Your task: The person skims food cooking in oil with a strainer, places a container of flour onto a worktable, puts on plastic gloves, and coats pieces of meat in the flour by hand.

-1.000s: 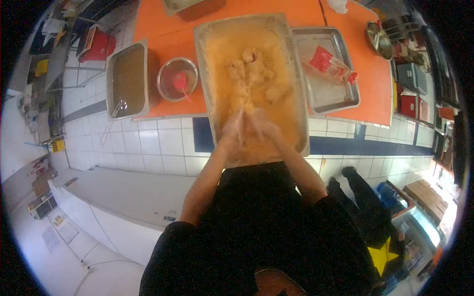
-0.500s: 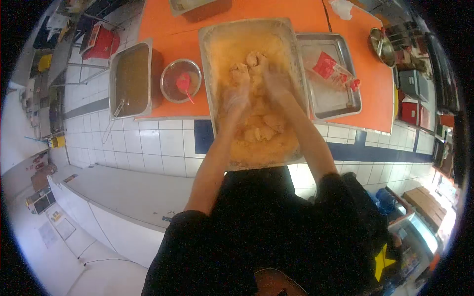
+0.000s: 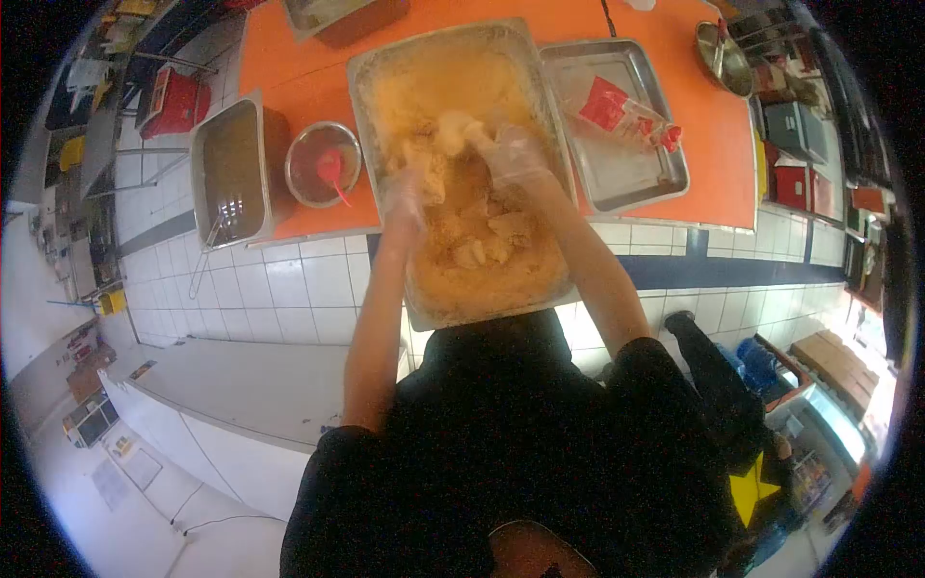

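A deep metal tray (image 3: 370, 96) holds orange-yellow breading flour (image 3: 462, 72). My left hand (image 3: 405, 200), in a clear glove, is at the tray's left side, its fingers curled against a flour-coated chicken piece (image 3: 424, 171). My right hand (image 3: 518, 156), also gloved and smeared by motion, grips the end of a paler chicken piece (image 3: 457, 133) near the tray's middle. Below the hands, several coated pieces (image 3: 491, 239) lie in the flour. Parts of the fingers are hidden by flour and blur.
Left of the tray stand a bowl (image 3: 306, 159) with a pink-red scoop (image 3: 330, 166) and a deep pan of liquid (image 3: 231, 173) with a wire-handled tool. A shallow tray (image 3: 626, 183) with a red-and-clear bag (image 3: 617, 108) sits right. A metal bowl (image 3: 725, 63) is farther right.
My hands have moved apart, the left one towards the tray's left wall with its piece. The right hand's piece has shifted left. The whole view has shifted slightly.
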Tool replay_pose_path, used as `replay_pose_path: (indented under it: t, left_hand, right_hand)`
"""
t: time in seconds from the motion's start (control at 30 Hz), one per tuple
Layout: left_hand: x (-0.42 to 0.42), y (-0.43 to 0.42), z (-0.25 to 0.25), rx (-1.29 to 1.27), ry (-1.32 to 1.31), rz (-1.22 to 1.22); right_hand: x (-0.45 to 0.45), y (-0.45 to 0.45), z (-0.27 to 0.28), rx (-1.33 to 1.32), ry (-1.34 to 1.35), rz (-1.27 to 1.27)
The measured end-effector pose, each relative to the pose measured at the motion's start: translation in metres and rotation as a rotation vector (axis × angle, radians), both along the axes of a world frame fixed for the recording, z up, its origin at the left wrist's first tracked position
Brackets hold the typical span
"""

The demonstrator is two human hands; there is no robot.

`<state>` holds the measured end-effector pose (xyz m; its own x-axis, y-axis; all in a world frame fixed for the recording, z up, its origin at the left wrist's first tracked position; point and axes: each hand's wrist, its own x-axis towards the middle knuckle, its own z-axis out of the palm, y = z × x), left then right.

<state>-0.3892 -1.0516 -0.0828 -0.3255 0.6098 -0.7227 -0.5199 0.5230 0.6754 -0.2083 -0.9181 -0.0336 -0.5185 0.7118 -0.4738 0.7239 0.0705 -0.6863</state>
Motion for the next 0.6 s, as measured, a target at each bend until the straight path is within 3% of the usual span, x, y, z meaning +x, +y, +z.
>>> replay_pose_path:
  t: [0.1, 0.13, 0.17, 0.2, 0.23, 0.3, 0.37, 0.4, 0.47, 0.53, 0.6]
  left_hand:
    - [0.014, -0.046, -0.081, 0.01, 0.154, 0.019]
    - [0.019, -0.06, -0.1, -0.03, 0.507, -0.336]
    - [0.029, -0.064, -0.095, -0.051, 0.673, -0.524]
    - [0.039, -0.068, -0.088, -0.067, 0.85, -0.698]
    - [0.059, -0.062, -0.048, -0.101, 0.514, -0.349]
    - [0.07, -0.046, -0.02, -0.112, 0.181, -0.018]
    - [0.07, -0.041, -0.017, 0.043, -0.103, 0.183]
    - [0.069, -0.038, 0.002, 0.034, -0.104, 0.174]
    - [0.065, -0.028, 0.052, 0.098, -0.284, 0.143]
    - [0.049, -0.041, 0.045, 0.127, -0.286, 0.062]
    - [0.045, -0.05, 0.044, 0.168, -0.294, -0.013]
  right_hand:
    - [0.008, -0.029, -0.025, 0.451, -0.226, 0.332]
    - [0.009, -0.055, -0.024, 0.329, -0.317, 0.17]
    - [0.009, -0.076, -0.028, 0.205, -0.406, 0.008]
    - [0.01, -0.093, -0.046, 0.202, -0.412, 0.006]
    - [0.013, -0.114, -0.071, 0.283, -0.352, 0.091]
    - [0.005, -0.125, -0.078, 0.382, -0.293, 0.155]
    - [-0.007, -0.128, -0.069, 0.21, -0.157, -0.105]
    - [-0.007, -0.127, -0.067, 0.149, -0.11, -0.195]
    - [0.014, -0.105, -0.068, -0.364, 0.31, -0.182]
    - [0.039, -0.113, -0.013, -0.296, 0.44, -0.228]
    - [0.071, -0.11, -0.002, -0.217, 0.565, -0.265]
